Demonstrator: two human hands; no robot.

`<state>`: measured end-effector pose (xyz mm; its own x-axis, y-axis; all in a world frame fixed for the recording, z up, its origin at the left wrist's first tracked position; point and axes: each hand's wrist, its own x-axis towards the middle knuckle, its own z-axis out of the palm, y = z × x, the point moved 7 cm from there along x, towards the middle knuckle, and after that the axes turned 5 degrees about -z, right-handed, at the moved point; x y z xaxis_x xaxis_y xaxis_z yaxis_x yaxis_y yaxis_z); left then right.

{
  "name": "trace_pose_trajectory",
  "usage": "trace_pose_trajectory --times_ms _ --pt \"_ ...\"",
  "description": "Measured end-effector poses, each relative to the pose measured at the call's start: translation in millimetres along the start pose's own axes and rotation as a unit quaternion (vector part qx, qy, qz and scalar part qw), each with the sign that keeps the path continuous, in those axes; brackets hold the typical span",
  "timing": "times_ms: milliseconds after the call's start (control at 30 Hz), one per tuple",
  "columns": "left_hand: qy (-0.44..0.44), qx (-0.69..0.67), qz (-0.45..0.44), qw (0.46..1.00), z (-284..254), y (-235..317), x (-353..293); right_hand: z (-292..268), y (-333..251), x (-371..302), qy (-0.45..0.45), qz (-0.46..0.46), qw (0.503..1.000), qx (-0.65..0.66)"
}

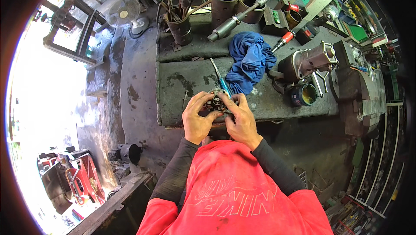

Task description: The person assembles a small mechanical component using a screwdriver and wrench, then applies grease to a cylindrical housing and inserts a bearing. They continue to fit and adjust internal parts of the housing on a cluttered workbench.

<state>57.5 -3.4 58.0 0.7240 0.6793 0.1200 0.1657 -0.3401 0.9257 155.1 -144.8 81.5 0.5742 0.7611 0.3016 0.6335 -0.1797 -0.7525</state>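
Note:
Over the front edge of a grey metal workbench [195,68], I hold a small round metal part [217,101] with a ringed centre. My left hand [197,119] curls round its left side, thumb along the near rim. The fingers of my right hand [243,122] press on its right side and face. Just beyond the part lies a screwdriver [224,84] with a blue handle, partly hidden by my fingers. A crumpled blue cloth [251,61] is right of it. Left of my hands a small bolt [186,95] stands on the bench.
At the right sit an open tin of yellowish grease [304,94], a heavy metal motor housing [305,61] and a large vise [359,92]. Tool-filled metal cans [180,30] and a red-handled tool [286,38] occupy the back. A fan [124,14] stands far left.

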Motion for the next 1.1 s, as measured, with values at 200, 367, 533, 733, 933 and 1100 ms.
trace_pose_trajectory --times_ms 200,367,533,733,933,1100 --pt "0.014 -0.012 0.021 1.0 -1.1 -1.1 0.2 -2.4 -3.1 -17.0 -0.014 0.04 0.997 0.064" --pt "0.018 -0.02 -0.042 0.999 -2.3 -1.3 1.2 4.6 6.5 -19.0 -0.004 0.087 0.986 0.141" --pt "-0.035 0.017 -0.002 0.999 0.8 8.5 8.6 9.4 -1.3 -14.4 -0.038 0.01 0.996 -0.075" --pt "-0.019 -0.004 0.003 1.0 -1.0 4.5 5.8 -9.3 -4.3 -9.8 -0.004 -0.013 0.995 -0.099" --pt "0.008 -0.002 0.006 1.0 -1.0 -0.2 3.3 1.2 -11.1 -8.0 -0.011 0.003 1.0 -0.004" --pt "0.035 -0.037 -0.018 0.999 -0.3 -4.7 -4.8 1.3 -9.6 -21.8 -0.025 0.037 0.997 0.057"
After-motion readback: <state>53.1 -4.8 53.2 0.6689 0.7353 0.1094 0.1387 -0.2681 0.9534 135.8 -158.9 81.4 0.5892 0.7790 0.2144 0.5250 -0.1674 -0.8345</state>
